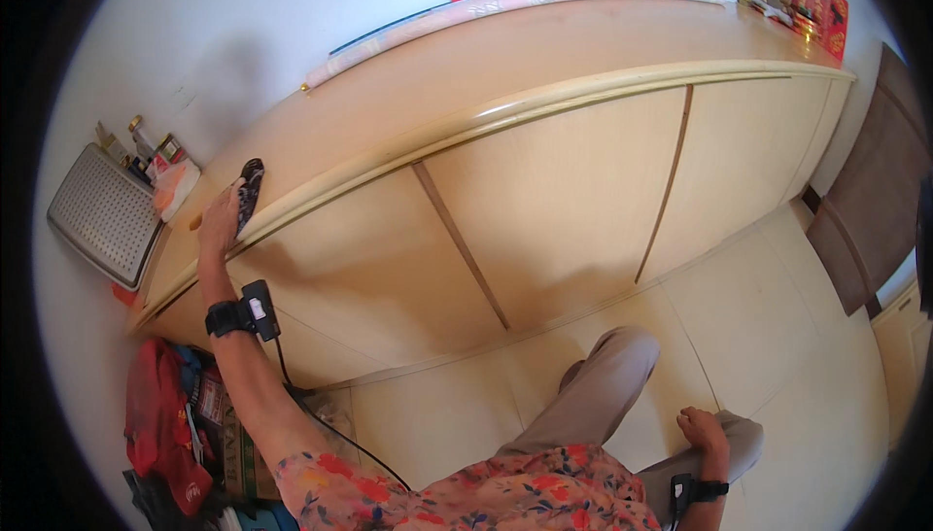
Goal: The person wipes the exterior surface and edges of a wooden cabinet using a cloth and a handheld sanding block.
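My left hand (221,218) lies on the top of a long wooden cabinet (408,115), near its left end, gripping a dark patterned cloth (250,192) that is pressed against the surface close to the front edge. Part of the cloth is hidden under the fingers. My right hand (701,427) is beside my right knee, its fingers curled; nothing shows in it, though its inner side is partly hidden. Each forearm carries a black strap with a small device on it.
Rolled pink paper or fabric (525,3) lies along the wall. A perforated grey panel (109,210), bottles and a plastic bag (175,188) stand at the left end. Red cards (820,13) and brass ornaments are at the right end. Bags and a cardboard box (244,451) sit below left.
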A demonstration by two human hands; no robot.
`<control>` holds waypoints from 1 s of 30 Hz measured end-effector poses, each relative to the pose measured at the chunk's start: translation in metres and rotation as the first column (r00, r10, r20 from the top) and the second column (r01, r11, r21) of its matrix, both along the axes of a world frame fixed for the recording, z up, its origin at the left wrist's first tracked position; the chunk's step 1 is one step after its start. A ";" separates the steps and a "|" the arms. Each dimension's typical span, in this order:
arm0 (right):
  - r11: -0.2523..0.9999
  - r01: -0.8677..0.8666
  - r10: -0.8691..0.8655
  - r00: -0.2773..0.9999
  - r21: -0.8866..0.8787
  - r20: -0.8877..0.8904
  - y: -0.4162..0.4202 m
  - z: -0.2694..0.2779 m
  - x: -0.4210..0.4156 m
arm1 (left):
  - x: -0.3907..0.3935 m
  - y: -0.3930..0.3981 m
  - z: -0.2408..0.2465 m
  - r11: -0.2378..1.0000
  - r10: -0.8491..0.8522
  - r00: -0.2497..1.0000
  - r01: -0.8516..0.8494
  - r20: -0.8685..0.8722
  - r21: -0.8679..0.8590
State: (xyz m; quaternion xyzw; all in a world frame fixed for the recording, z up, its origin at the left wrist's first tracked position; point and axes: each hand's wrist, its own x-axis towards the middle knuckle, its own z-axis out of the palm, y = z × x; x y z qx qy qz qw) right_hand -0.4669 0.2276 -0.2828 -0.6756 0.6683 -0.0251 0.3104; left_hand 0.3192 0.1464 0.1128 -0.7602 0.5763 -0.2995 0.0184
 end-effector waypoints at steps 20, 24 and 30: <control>0.999 -0.041 0.042 0.999 0.031 -0.014 -0.012 0.002 0.013 | -0.319 -0.160 0.004 0.771 -0.633 0.698 0.609 -0.335 -0.186; 0.996 -0.079 0.081 0.996 0.044 -0.033 -0.012 -0.003 0.015 | -0.363 -0.176 0.010 0.756 -0.641 0.665 0.634 -0.383 -0.164; 0.997 -0.043 0.045 0.998 0.064 -0.037 -0.011 -0.003 0.007 | -0.436 -0.221 0.000 0.734 -0.667 0.645 0.654 -0.372 -0.181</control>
